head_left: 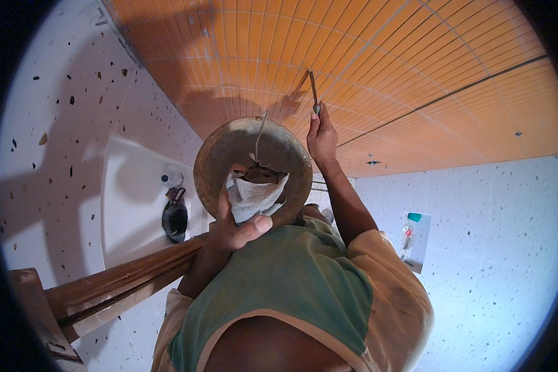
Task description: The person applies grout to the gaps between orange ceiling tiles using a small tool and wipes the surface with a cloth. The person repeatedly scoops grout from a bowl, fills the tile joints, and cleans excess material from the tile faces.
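In front of my chest is a round, stained metal bowl (214, 149). My left hand (234, 228) grips its near rim, the thumb pointing right and the fingers reaching inside. A rough whitish piece, like cloth or a torn bag (257, 197), lies in the bowl beside some dark matter, and a thin pale strip rises toward the far rim. My right hand (322, 139) is raised and closed around the end of a thin, narrow-bladed tool (314, 90). The blade points up at the orange wall of narrow tiles (273, 37); its tip appears to touch a pale joint line.
A wooden beam (124, 279) crosses at lower left, close to my left arm. Behind it, a white recess (121, 204) holds a dark object (175, 220) and a clear bottle (175, 180). A wall niche (418, 248) at right holds small items. Speckled walls stand on both sides.
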The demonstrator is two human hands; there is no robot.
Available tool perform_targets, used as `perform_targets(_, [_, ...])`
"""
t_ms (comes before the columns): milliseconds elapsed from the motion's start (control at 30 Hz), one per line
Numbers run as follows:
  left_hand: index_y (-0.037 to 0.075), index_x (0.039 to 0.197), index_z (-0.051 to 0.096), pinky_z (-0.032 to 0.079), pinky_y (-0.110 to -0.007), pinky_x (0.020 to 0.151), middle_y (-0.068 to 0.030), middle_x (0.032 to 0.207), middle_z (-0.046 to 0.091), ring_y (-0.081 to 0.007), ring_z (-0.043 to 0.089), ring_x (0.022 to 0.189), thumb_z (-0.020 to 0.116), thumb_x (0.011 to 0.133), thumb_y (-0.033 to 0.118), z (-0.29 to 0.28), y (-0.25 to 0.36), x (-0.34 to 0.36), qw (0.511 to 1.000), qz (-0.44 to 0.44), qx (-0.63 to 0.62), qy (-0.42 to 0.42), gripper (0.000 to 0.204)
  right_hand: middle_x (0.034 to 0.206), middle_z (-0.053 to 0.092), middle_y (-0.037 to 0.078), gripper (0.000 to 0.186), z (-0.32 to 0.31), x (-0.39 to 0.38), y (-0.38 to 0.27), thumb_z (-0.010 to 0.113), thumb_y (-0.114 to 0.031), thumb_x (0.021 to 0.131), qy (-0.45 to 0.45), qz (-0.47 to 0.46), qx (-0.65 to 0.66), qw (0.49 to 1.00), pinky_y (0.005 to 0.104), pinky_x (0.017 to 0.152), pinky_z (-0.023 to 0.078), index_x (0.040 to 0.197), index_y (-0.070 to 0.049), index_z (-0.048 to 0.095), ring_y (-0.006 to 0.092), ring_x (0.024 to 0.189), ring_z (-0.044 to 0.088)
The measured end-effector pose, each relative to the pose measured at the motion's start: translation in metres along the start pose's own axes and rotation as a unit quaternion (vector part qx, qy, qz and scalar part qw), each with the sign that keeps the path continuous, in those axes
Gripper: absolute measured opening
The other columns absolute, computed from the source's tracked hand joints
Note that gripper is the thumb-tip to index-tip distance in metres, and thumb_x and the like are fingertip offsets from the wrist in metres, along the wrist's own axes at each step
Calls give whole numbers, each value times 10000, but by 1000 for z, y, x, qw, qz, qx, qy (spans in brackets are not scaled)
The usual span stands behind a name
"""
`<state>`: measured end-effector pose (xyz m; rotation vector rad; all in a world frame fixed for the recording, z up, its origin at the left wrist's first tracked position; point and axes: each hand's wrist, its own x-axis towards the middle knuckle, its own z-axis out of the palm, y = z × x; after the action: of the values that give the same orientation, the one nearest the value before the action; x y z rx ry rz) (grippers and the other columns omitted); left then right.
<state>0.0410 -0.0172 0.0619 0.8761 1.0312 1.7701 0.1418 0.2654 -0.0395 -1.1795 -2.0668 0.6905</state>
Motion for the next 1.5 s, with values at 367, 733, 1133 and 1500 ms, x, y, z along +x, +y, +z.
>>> perform_targets(367, [46, 1462, 187, 390, -388, 1031, -118, 1323, 452, -208, 469, 1221, 711, 783, 114, 15, 21, 14, 999, -1, -37, 4, 860, 1022, 679, 272, 450, 9, -2, -5, 488, -236, 1017, 27, -65, 53, 996, 433, 763, 545, 1405, -11, 452, 408, 910, 686])
perform_targets(733, [27, 1392, 246, 400, -374, 1002, -116, 1268, 488, -209, 500, 1164, 739, 744, 151, 21, 22, 18, 996, -10, -88, 16, 824, 919, 670, 271, 476, 30, 10, 16, 493, -289, 1013, 7, -54, 68, 996, 467, 702, 528, 1418, -42, 454, 407, 815, 681])
perform_targets(1133, [4, 1445, 193, 370, -369, 1020, -115, 1236, 510, -202, 493, 1158, 738, 748, 131, 18, 21, 10, 997, -22, -71, -15, 893, 728, 563, 82, 470, -14, 7, -1, 471, -273, 1039, -20, -72, 55, 996, 311, 587, 474, 1433, -20, 443, 147, 631, 557])
perform_targets(1500, [19, 1377, 269, 356, -351, 1013, -102, 1241, 505, -177, 484, 1172, 769, 762, 149, 25, 52, 17, 991, -103, -80, -37, 803, 707, 522, 49, 466, -5, 18, -3, 468, -250, 1039, -71, -31, 17, 997, 262, 580, 444, 1435, -4, 444, 89, 626, 492])
